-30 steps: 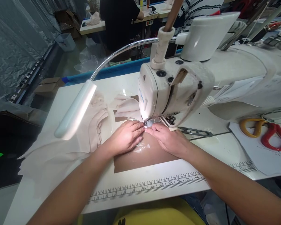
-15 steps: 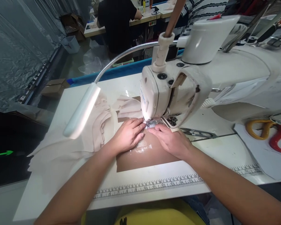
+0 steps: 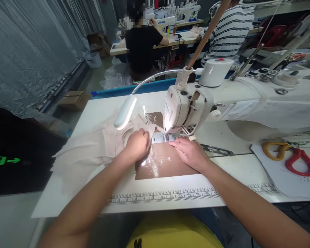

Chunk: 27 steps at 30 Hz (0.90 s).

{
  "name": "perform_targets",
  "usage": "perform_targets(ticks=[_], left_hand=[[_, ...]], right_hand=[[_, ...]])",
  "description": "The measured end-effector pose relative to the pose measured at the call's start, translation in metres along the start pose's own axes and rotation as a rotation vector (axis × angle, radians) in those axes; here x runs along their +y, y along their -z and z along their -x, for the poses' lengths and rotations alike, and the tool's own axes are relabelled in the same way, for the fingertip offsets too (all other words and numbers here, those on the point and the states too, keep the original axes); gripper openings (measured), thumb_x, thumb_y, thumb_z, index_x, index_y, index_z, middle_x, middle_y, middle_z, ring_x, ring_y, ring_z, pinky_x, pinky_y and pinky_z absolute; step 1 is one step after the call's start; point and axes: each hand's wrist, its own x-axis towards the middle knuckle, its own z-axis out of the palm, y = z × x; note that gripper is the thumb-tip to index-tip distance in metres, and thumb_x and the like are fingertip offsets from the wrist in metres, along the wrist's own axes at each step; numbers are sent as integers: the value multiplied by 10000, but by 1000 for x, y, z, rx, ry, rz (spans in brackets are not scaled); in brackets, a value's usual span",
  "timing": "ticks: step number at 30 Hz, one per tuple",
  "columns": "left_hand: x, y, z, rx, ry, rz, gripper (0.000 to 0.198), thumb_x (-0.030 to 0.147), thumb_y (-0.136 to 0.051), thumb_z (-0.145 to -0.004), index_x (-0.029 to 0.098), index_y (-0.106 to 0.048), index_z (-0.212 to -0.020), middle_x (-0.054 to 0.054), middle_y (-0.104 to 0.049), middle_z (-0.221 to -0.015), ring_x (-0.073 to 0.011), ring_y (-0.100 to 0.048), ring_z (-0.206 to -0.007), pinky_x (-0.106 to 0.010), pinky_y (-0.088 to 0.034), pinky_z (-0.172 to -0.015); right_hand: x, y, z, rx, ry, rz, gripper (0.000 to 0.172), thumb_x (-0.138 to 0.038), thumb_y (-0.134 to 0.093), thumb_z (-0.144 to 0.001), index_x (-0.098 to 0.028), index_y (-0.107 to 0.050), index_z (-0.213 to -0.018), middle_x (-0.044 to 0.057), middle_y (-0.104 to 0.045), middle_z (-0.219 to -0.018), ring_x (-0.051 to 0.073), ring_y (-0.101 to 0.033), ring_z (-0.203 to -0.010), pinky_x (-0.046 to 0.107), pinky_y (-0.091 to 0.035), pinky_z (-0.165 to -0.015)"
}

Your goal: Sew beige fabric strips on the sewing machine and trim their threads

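My left hand (image 3: 138,144) is closed, its fingers curled on a pale pink fabric piece (image 3: 155,128), just left of the presser foot on the white sewing machine (image 3: 179,105). Part of that fabric stretches towards the needle area; its far end is hard to make out. More pale fabric (image 3: 93,146) lies in a loose heap to the left. My right hand (image 3: 189,152) rests on the shiny brown sheet (image 3: 167,167), fingers stretched out beside the metal needle plate (image 3: 158,138), with nothing visible in them.
A bendable lamp (image 3: 125,112) hangs over the fabric. Right of my right hand lies a dark metal tool (image 3: 217,150). Yellow-handled scissors (image 3: 274,151) and a red handle (image 3: 301,165) rest on paper. A printed ruler (image 3: 165,196) runs along the front edge. Two people work beyond.
My left hand has drawn back left from the needle and curled closed, with fabric from behind the foot now by it. My right hand stays near the plate. The view has tilted up.
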Motion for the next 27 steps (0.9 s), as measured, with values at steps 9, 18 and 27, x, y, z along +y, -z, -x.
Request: perform_targets(ticks=[9, 18, 27], left_hand=[[50, 22, 109, -291, 28, 116, 174, 277, -373, -910, 163, -484, -840, -58, -549, -731, -206, -567, -597, -301, -413, -507], [59, 13, 150, -244, -24, 239, 342, 330, -359, -929, 116, -445, -1182, -102, -611, -892, -222, -612, -734, -331, -500, -587], [28, 29, 108, -14, -62, 589, 363, 315, -512, -883, 192, -512, -1224, -101, -596, -1163, -232, -561, -1040, -365, -494, -828]], right_hand=[[-3, 6, 6, 42, 63, -227, 292, -191, -453, -903, -165, -671, -1097, 80, -692, -994, 192, -631, -879, 335, -506, -781], [-31, 5, -3, -239, 102, -78, 247, -254, -427, -931, -172, -657, -971, 66, -629, -934, 184, -581, -815, 287, -434, -653], [-26, 14, 9, -214, 30, -371, 192, -234, -395, -932, -191, -580, -900, 56, -656, -944, 175, -602, -833, 296, -438, -716]])
